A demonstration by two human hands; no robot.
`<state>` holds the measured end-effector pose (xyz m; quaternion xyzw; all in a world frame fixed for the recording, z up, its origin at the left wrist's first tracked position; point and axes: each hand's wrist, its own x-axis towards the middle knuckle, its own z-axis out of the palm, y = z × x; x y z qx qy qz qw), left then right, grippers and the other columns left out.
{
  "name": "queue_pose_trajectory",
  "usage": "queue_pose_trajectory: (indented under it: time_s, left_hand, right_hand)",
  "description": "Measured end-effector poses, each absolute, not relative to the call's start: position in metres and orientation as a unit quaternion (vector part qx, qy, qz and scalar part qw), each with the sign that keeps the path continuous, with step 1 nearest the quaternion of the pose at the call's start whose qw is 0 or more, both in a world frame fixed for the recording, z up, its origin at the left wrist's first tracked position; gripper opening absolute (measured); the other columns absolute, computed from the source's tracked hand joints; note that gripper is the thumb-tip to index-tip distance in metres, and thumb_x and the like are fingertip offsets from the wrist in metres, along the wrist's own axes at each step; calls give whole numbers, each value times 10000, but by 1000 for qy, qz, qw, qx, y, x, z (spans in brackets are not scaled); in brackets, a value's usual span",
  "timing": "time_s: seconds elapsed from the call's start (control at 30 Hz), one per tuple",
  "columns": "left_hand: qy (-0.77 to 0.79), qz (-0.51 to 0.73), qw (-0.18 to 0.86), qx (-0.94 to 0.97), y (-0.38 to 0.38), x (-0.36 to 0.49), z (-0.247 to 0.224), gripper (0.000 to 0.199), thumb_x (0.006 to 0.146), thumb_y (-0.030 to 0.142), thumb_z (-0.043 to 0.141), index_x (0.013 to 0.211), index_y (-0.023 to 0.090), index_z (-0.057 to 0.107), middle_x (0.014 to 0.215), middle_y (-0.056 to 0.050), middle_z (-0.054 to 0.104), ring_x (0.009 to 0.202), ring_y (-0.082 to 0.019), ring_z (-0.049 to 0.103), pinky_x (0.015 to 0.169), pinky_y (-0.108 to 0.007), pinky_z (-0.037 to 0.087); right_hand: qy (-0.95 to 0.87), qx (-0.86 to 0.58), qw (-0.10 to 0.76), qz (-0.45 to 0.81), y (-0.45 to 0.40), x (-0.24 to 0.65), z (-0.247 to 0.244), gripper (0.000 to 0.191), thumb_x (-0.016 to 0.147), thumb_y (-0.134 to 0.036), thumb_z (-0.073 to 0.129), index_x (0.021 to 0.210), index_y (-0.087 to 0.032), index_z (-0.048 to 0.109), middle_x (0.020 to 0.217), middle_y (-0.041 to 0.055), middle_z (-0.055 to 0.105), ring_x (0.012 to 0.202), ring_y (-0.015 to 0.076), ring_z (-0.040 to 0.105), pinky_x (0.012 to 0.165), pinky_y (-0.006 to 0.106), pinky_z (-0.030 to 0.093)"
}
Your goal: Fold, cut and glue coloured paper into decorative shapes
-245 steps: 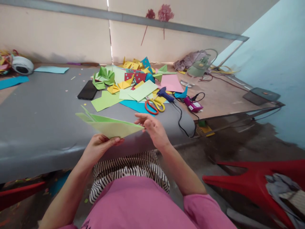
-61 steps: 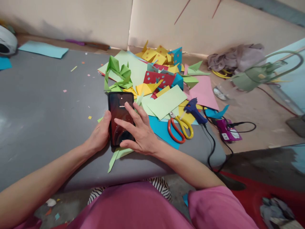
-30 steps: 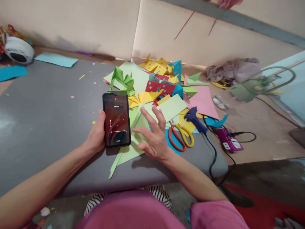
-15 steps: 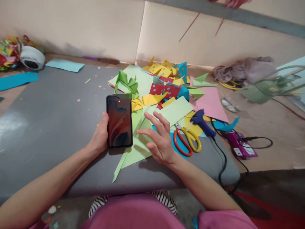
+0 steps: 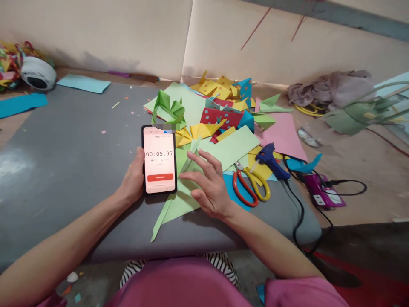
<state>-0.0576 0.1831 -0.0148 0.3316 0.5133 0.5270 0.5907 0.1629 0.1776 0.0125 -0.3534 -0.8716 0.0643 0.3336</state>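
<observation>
My left hand [image 5: 132, 177] grips a black-cased smartphone [image 5: 159, 166] upright, thumb along its left edge. The lit screen reads 00:05:35 above a red button. Just right of the phone, my right hand [image 5: 209, 187] hovers with its fingers apart and nothing in them. Beneath that hand lies light green paper [image 5: 182, 209], with a narrow folded strip [image 5: 159, 221] reaching toward the table's front edge. Behind the phone sits a folded green paper piece [image 5: 169, 106]. Scissors [image 5: 252, 185] with one red and one yellow handle rest right of my right hand.
A blue glue gun [image 5: 273, 162] trails its cord off the table's right side near a purple power strip [image 5: 322, 192]. Folded yellow, red and blue papers pile up by the wall. A white roll [image 5: 38, 72] stands at far left on the grey table [image 5: 73, 140].
The phone's screen went from a dark wallpaper to a bright timer page. My right hand shifted slightly left, nearer the phone, fingers still spread.
</observation>
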Motion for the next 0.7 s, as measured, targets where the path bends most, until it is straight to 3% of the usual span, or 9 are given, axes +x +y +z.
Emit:
queue_pose_trajectory:
  time_s: [0.3,0.53,0.7]
  left_hand:
    - [539,541,588,266,209,-87,-3,468,907,633,590,1156,260,725,1173,-69,770,1168,-339,689,964,-474,585]
    - [540,565,571,252,221,-97,-8,397,957,527,560,1129,207,720,1219,-89,748,1145,-293,699,976,-445,575]
    - [536,575,575,228,221,-95,-1,413,984,497,511,1166,182,707,1241,-103,736,1121,-267,701,965,-425,571]
  right_hand:
    - [-875,-352,318,97,176,163,13,557,1042,-585,277,1131,-256,718,1524,59,525,1460,287,378,1188,503,366]
    - [-878,-311,350,101,177,159,11,535,1057,-535,305,1094,-198,718,1458,126,574,1446,269,400,1183,464,379]
    - [-876,-317,349,97,179,159,10,515,1059,-532,304,1106,-223,713,1454,99,579,1445,259,405,1172,472,397]
